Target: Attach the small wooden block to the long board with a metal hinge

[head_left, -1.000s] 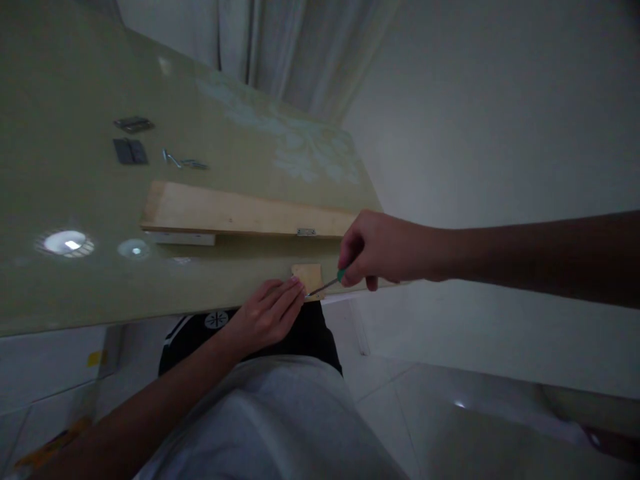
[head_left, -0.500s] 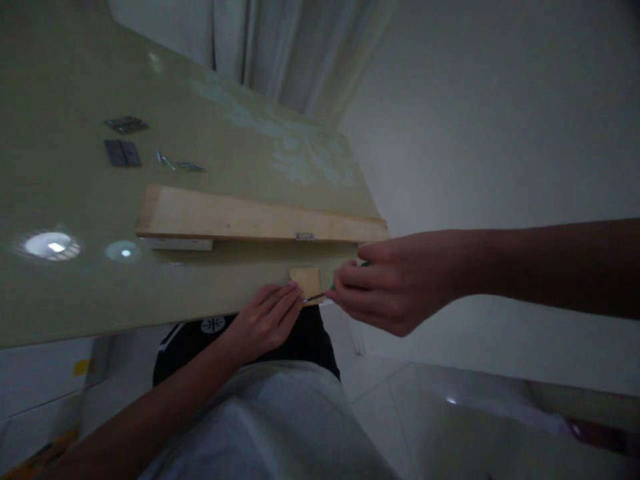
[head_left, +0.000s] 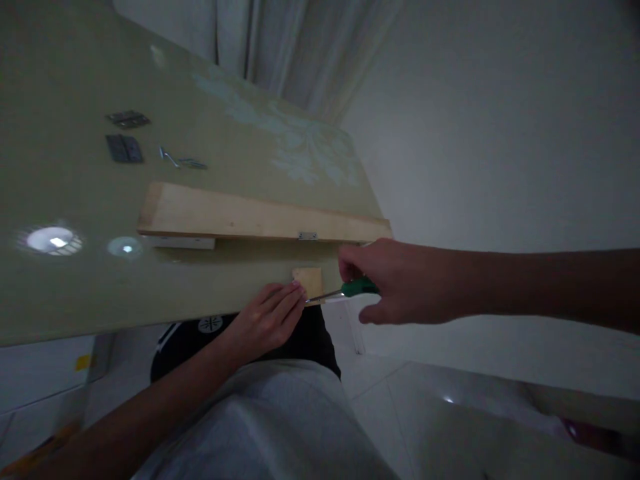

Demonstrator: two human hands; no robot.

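My left hand [head_left: 273,317] has its fingers pressed together on a small wooden block [head_left: 311,280] at the table's near edge. A screwdriver [head_left: 359,287] with a green handle points left, its tip meeting my left fingertips. Whatever sits under the tip is hidden by those fingers. My right hand [head_left: 395,283] is closed loosely about the rear of the handle, thumb and fingers to either side. Behind the block lies a long wooden board [head_left: 225,212] with a small metal hinge [head_left: 307,236] on its near edge.
Two dark metal hinges [head_left: 125,148] and several screws [head_left: 193,163] lie on the glossy table [head_left: 240,160] beyond the board. A white piece [head_left: 183,243] sits beneath the board's left end. A wall [head_left: 475,133] rises at the right; a curtain [head_left: 285,47] hangs behind.
My right hand has loosened and turned on the screwdriver, so more of the green handle shows. My left hand and the wooden block stay together in place.
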